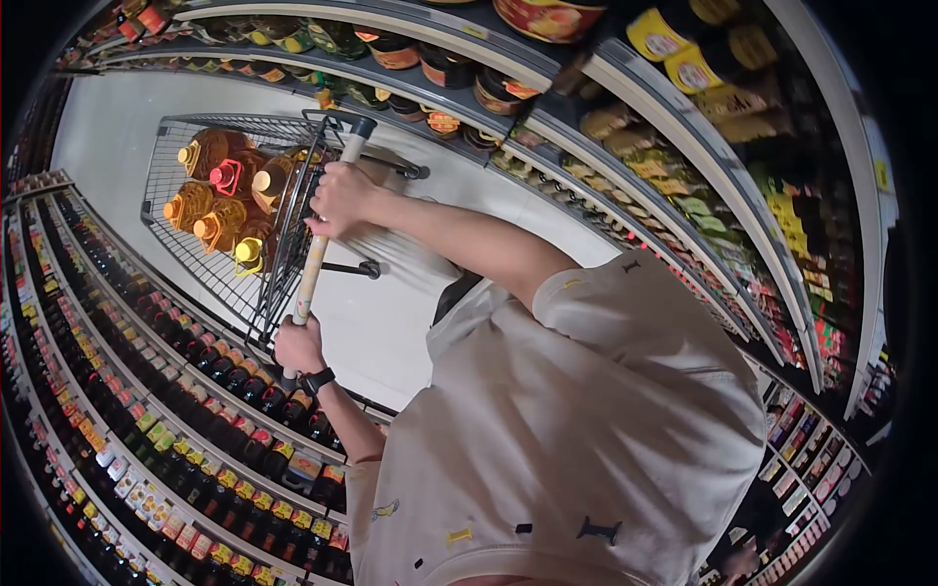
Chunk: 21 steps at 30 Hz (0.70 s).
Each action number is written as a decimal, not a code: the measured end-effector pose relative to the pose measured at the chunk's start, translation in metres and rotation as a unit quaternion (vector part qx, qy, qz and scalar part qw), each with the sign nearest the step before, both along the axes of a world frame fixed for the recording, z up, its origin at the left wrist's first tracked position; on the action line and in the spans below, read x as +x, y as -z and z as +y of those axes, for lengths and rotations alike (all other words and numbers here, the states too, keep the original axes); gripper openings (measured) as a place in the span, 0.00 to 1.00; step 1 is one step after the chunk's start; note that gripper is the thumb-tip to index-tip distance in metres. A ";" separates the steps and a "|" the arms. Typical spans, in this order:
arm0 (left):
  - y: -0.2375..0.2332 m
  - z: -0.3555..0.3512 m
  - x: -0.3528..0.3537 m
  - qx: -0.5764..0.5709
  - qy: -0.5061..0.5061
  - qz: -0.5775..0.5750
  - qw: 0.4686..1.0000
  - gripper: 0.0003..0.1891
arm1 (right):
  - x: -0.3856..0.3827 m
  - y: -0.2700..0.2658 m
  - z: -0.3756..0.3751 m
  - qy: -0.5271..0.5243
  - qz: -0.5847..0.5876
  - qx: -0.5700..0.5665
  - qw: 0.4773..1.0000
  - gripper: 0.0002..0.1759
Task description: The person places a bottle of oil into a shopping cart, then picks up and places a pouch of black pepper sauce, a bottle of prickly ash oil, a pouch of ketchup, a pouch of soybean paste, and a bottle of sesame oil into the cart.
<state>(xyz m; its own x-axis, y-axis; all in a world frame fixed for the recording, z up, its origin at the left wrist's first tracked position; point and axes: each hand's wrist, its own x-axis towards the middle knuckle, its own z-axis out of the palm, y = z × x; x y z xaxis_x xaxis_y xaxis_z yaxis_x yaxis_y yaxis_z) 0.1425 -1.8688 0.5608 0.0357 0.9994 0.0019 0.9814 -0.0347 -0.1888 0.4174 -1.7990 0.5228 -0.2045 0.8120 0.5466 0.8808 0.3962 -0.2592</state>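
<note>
My left hand [299, 345], with a black watch [315, 380] on its wrist, is wrapped round the lower end of the shopping cart's handle [311, 278] in the tilted head view. Higher up the same bar, my right hand [342, 198] is also closed round it. Beyond the handle is the shopping cart [161, 210], a dark wire basket on wheels. Several large bottles of amber oil [223, 217] stand in it, most with yellow caps. One bottle has a red cap and handle [227, 177].
Shelves of dark sauce bottles [220, 366] run along the cart's left side. On the right, more shelves [674, 107] carry jugs and bottles. Pale floor [98, 117] lies ahead and beneath the cart. Part of a person [743, 562] shows at the lower right.
</note>
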 end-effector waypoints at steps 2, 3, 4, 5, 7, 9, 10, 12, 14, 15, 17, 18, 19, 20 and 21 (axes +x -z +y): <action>0.003 -0.031 0.019 0.005 -0.009 -0.014 1.000 0.16 | 0.020 0.003 -0.027 -0.004 0.006 -0.028 1.000 0.26; 0.003 -0.045 0.024 0.011 -0.007 -0.016 1.000 0.16 | 0.020 0.000 -0.045 0.017 0.017 -0.044 0.999 0.24; 0.004 -0.059 0.033 0.008 -0.001 -0.033 0.999 0.16 | 0.027 -0.004 -0.059 0.034 0.024 -0.054 0.998 0.23; 0.005 -0.074 0.040 0.004 -0.002 -0.038 0.999 0.16 | 0.034 -0.008 -0.074 0.029 0.019 -0.052 0.998 0.23; 0.008 -0.100 0.042 0.013 0.008 -0.039 0.999 0.16 | 0.040 -0.011 -0.103 0.040 0.050 -0.048 0.997 0.20; 0.011 -0.126 0.055 0.017 0.009 -0.040 0.999 0.16 | 0.050 -0.006 -0.126 0.037 0.065 -0.039 0.996 0.19; 0.010 -0.139 0.059 0.018 0.015 -0.039 0.999 0.16 | 0.056 -0.001 -0.140 0.033 0.076 -0.036 0.996 0.17; 0.011 -0.168 0.071 0.010 0.007 -0.038 0.999 0.17 | 0.067 0.003 -0.168 0.032 0.085 -0.003 0.996 0.16; 0.008 -0.195 0.075 0.003 0.001 -0.044 0.999 0.17 | 0.072 0.000 -0.194 0.023 0.088 -0.010 0.996 0.17; 0.010 -0.208 0.072 0.003 0.005 -0.045 0.999 0.17 | 0.076 -0.006 -0.210 0.018 0.090 0.007 0.996 0.17; 0.011 -0.233 0.080 0.006 -0.001 -0.047 0.999 0.17 | 0.080 -0.005 -0.234 0.017 0.088 0.025 0.996 0.18; 0.003 -0.248 0.090 0.003 -0.005 -0.030 1.000 0.17 | 0.086 -0.002 -0.248 0.012 0.090 0.037 0.995 0.19; 0.000 -0.261 0.098 -0.004 -0.011 -0.040 0.999 0.16 | 0.094 -0.007 -0.261 -0.002 0.090 0.029 0.995 0.20; -0.003 -0.275 0.102 -0.010 -0.020 -0.046 0.999 0.16 | 0.099 -0.012 -0.276 -0.018 0.093 0.021 0.995 0.20; -0.003 -0.289 0.105 0.000 -0.013 -0.043 0.999 0.16 | 0.105 -0.017 -0.291 -0.022 0.059 -0.004 0.998 0.22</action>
<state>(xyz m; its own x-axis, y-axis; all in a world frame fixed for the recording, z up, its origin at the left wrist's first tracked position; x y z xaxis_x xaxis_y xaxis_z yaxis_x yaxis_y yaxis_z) 0.2478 -2.1582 0.5643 0.0098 0.9999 0.0048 0.9946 -0.0092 -0.1029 0.5220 -2.0905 0.5400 -0.1744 0.8077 0.5632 0.8255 0.4317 -0.3636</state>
